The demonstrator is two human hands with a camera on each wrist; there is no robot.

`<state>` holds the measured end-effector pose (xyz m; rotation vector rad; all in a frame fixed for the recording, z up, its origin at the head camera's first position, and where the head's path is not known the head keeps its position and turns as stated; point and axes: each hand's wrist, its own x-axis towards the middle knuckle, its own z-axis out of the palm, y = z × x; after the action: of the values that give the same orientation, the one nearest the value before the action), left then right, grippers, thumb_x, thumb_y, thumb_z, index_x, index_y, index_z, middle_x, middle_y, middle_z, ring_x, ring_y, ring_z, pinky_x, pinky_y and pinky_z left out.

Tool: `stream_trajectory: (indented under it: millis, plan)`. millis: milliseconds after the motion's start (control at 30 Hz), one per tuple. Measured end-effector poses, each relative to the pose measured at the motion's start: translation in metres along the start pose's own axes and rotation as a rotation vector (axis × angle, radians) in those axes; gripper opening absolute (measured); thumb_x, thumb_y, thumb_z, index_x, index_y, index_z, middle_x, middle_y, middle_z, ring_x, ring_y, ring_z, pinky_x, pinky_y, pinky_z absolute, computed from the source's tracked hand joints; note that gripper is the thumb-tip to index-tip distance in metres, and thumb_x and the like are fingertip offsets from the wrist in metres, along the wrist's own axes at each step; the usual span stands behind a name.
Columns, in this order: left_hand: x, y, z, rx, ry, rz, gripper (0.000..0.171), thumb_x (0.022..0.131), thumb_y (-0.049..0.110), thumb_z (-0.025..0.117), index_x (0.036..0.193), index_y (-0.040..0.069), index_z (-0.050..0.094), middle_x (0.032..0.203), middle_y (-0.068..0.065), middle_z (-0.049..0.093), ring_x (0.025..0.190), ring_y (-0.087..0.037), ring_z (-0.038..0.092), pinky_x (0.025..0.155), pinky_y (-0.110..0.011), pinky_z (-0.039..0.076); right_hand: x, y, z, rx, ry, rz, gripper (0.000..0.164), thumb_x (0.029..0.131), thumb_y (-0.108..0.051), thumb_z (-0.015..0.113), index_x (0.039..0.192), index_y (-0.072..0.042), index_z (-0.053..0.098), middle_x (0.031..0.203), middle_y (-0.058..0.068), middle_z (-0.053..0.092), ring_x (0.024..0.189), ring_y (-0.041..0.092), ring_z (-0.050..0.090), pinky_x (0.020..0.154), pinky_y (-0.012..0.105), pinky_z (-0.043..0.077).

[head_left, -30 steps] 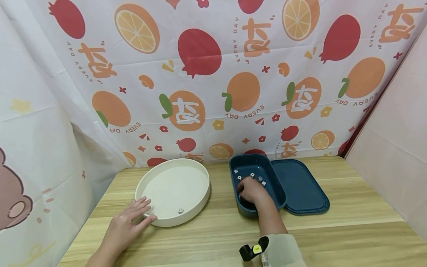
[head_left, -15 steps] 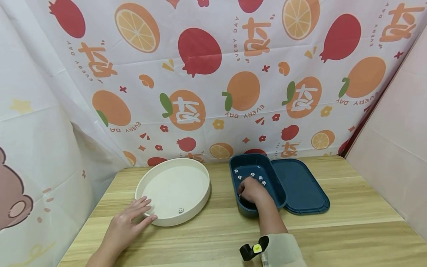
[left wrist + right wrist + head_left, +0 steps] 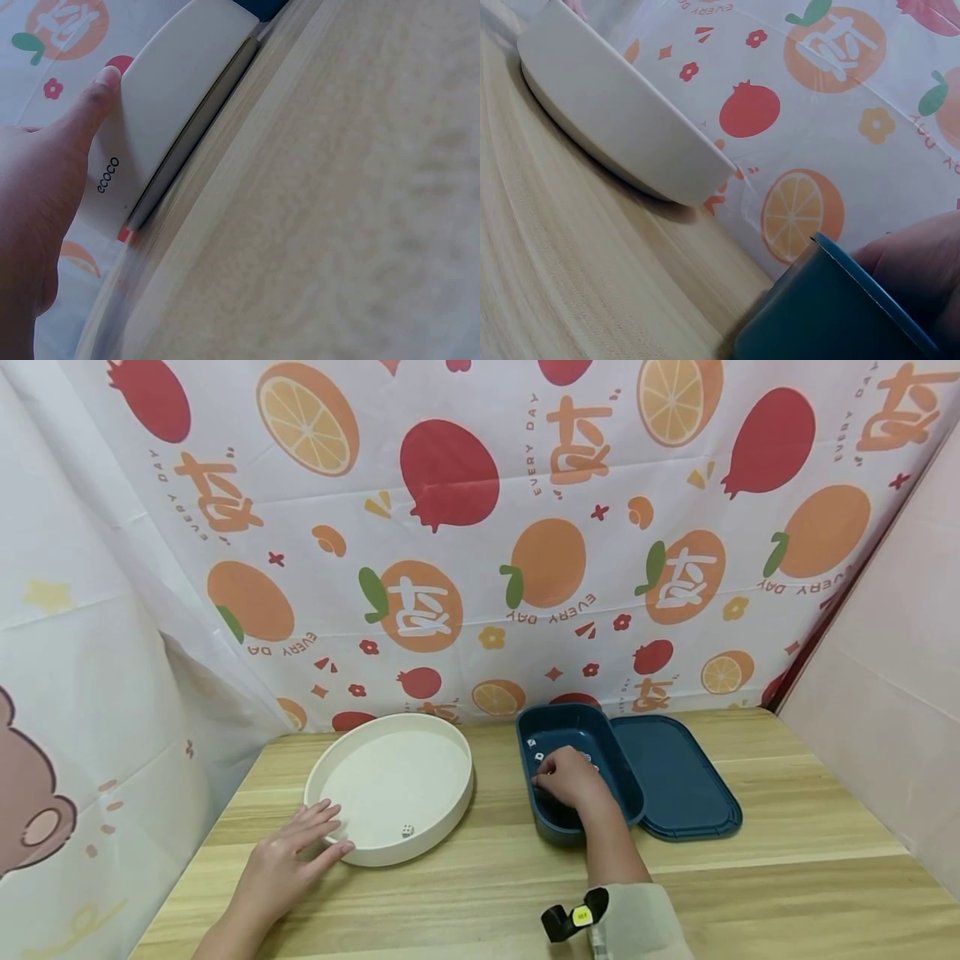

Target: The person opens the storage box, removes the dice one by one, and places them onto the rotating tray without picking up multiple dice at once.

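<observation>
A round cream tray point(image 3: 397, 768) with a raised wall stands on the left of the table, one white die point(image 3: 407, 831) inside near its front wall. My left hand point(image 3: 281, 860) rests on the tray's near left rim, fingers relaxed over it; in the left wrist view its thumb point(image 3: 105, 86) lies at the rim above the word "ecoco". My right hand point(image 3: 573, 778) is inside the dark blue box point(image 3: 630, 789), fingers curled and pinched together low by its left wall. A speck of white shows between them, like a die. Several dice, including one die point(image 3: 539, 757), lie farther back, partly hidden by the hand.
A flat dark blue lid point(image 3: 686, 781) lies right beside the box. The wooden table point(image 3: 480, 902) ends at a fruit-print cloth point(image 3: 450, 543) behind. Pale cloth walls point(image 3: 885, 652) stand on both sides.
My right hand has risen slightly and shifted back within the box, now covering some dice that showed before. The left hand and the tray stay put.
</observation>
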<state>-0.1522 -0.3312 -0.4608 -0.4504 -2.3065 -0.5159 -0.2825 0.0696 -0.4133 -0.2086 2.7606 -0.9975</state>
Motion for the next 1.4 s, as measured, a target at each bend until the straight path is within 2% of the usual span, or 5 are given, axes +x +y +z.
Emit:
stream_trajectory:
  millis: [300, 533, 767, 1167, 1400]
  plan:
    - [-0.001, 0.002, 0.000, -0.001, -0.008, -0.014, 0.039, 0.063, 0.024, 0.091, 0.098, 0.009, 0.079, 0.113, -0.009, 0.074, 0.127, 0.020, 0.037, 0.113, -0.002, 0.024, -0.001, 0.000, -0.003, 0.065, 0.030, -0.001, 0.013, 0.094, -0.026, 0.068, 0.089, -0.016, 0.076, 0.090, 0.002, 0.066, 0.084, 0.021, 0.057, 0.074, 0.032, 0.055]
    - [-0.002, 0.002, -0.001, 0.008, -0.021, -0.030, 0.039, 0.064, 0.026, 0.091, 0.098, 0.010, 0.079, 0.114, -0.008, 0.074, 0.127, 0.021, 0.035, 0.112, 0.000, 0.021, -0.002, -0.003, -0.004, 0.081, 0.069, -0.007, 0.014, 0.092, -0.022, 0.070, 0.103, -0.015, 0.075, 0.098, 0.003, 0.068, 0.088, 0.021, 0.059, 0.084, 0.039, 0.059]
    - [-0.002, 0.002, -0.001, 0.006, -0.022, -0.030, 0.039, 0.064, 0.026, 0.091, 0.098, 0.010, 0.079, 0.114, -0.008, 0.074, 0.127, 0.021, 0.034, 0.112, 0.000, 0.021, -0.005, -0.011, -0.004, 0.126, 0.168, -0.060, 0.015, 0.091, -0.019, 0.071, 0.105, -0.015, 0.074, 0.097, 0.002, 0.068, 0.089, 0.020, 0.058, 0.083, 0.037, 0.059]
    - [-0.001, 0.003, -0.002, 0.003, -0.019, -0.039, 0.038, 0.064, 0.025, 0.091, 0.097, 0.010, 0.079, 0.114, -0.010, 0.073, 0.128, 0.023, 0.031, 0.111, 0.002, 0.020, -0.029, -0.055, 0.008, 0.211, 0.328, -0.393, 0.014, 0.089, -0.017, 0.073, 0.103, -0.017, 0.076, 0.090, -0.004, 0.072, 0.080, 0.011, 0.064, 0.074, 0.026, 0.062]
    - [-0.001, 0.002, -0.001, -0.001, -0.017, -0.039, 0.040, 0.063, 0.024, 0.091, 0.098, 0.009, 0.079, 0.114, -0.011, 0.073, 0.127, 0.024, 0.029, 0.111, 0.002, 0.020, -0.044, -0.085, 0.030, 0.173, 0.290, -0.569, 0.020, 0.090, -0.014, 0.072, 0.110, -0.012, 0.075, 0.099, -0.001, 0.075, 0.086, 0.008, 0.067, 0.078, 0.020, 0.061]
